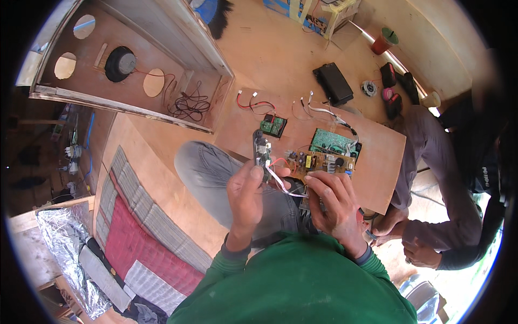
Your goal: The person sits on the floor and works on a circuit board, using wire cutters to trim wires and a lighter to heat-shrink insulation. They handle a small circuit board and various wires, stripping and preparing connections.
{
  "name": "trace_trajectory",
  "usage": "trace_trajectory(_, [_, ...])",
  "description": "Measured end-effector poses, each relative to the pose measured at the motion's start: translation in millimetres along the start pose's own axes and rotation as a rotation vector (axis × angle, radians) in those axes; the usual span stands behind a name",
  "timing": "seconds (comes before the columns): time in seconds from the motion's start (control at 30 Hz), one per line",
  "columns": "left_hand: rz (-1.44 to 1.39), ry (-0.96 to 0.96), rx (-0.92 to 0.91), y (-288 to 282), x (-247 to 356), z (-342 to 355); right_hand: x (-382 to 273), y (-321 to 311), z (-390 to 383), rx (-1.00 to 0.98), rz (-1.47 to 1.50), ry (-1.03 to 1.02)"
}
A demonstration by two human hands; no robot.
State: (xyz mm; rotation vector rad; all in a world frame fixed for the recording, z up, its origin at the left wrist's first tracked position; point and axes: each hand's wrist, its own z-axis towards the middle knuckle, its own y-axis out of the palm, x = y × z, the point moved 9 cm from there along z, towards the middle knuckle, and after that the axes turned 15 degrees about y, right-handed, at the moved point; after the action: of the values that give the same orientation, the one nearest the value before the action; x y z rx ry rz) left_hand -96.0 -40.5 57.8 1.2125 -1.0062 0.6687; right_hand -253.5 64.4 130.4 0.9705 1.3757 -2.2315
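My left hand (245, 197) holds a narrow black panel (257, 141) upright, with a small circuit board and white connectors on its side. My right hand (333, 202) has its fingers closed at the lower edge of a brown circuit board (314, 162) crowded with components. From the panel, a white ribbon cable (281, 183) loops toward my right hand, and a thin red wire runs near the brown board. A larger green circuit board (330, 140) lies just beyond on a wooden board (380, 162). Farther left on it sits a small green circuit board (273, 126) with wires.
An open wooden cabinet (135, 94) with round cutouts, a speaker (120, 63) and coiled cable stands at the far left. Beyond the wooden board lies a black box (333, 83). Another person sits at right, a hand (423, 252) low. A striped mat (137, 227) lies left.
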Motion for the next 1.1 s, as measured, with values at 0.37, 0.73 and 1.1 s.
trace_trajectory(0.37, [0.013, 0.057, 0.102, -13, 0, -1, 71, -9, 3, -0.138, 0.064, 0.256])
trace_trajectory(0.73, [0.0, 0.029, 0.053, -8, -3, -2, 76, 5, -1, -0.184, 0.24, 0.264])
trace_trajectory(1.1, [-0.004, 0.034, 0.018, -10, -3, -6, 73, 2, -1, -0.147, 0.229, 0.261])
